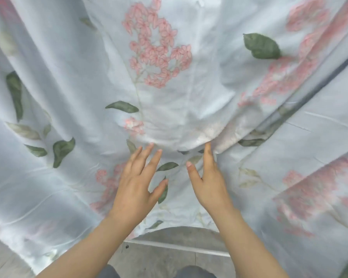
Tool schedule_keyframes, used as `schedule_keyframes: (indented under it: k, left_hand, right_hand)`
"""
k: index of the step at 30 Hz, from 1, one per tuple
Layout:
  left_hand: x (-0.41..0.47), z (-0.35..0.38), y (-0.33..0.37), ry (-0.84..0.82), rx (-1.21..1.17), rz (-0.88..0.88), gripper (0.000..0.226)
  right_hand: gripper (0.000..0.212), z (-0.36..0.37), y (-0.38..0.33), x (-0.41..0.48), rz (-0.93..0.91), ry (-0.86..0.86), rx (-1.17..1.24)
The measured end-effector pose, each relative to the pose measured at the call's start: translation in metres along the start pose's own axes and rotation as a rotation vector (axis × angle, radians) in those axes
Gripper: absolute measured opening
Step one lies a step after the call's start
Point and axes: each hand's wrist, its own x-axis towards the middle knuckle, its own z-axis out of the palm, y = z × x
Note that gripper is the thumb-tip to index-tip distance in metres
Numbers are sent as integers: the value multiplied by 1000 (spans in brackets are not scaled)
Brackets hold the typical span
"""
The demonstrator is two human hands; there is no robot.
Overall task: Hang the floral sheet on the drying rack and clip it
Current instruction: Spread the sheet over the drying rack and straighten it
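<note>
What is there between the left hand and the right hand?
In the head view, only the floral sheet shows between left hand and right hand, with a printed green leaf.

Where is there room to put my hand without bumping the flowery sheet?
Only low down: the bare floor under the hem of the floral sheet, around the white bar. Between the left hand and right hand there is just a narrow gap. Everywhere above, folds crowd.
</note>
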Motion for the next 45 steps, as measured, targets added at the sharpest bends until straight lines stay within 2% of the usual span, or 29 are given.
schedule_keyframes:
  k: [4,9,18,23,32,34,37,39,42,45]
  left_hand:
    - [14,-31,17,121,66,165,72]
    - [67,-61,28,148,83,173,74]
    - [167,-50,10,28,34,-23,80]
    - [208,-69,13,-158,-33,-125,74]
    - [255,-105,25,-371,-29,-268,71]
    - [253,-118,40,-324,23,-230,65]
    - [258,-151,62,-102,-9,-97,55]
    - [274,-171,72,-28,-15,-13,54]
    - [306,-190,77,-18,31,-32,57]
    - [332,-195,77,-125,19,-116,63]
  right_hand:
    - [68,-29,-39,-17,-279,237,-133]
    - [73,-50,-70,32,-329,245,-174]
    - [76,-56,-69,141,-205,201,-138]
    - [77,-76,-88,168,-62,77,-88]
    - [82,-91,-123,227,156,-40,32]
    - [82,-93,-133,239,215,-63,68]
    - [82,-97,-144,253,269,-106,135]
    - [81,-102,-146,258,300,-140,127]
    - [81,-117,-147,261,354,-200,102]
    - [79,-143,-162,252,296,-200,103]
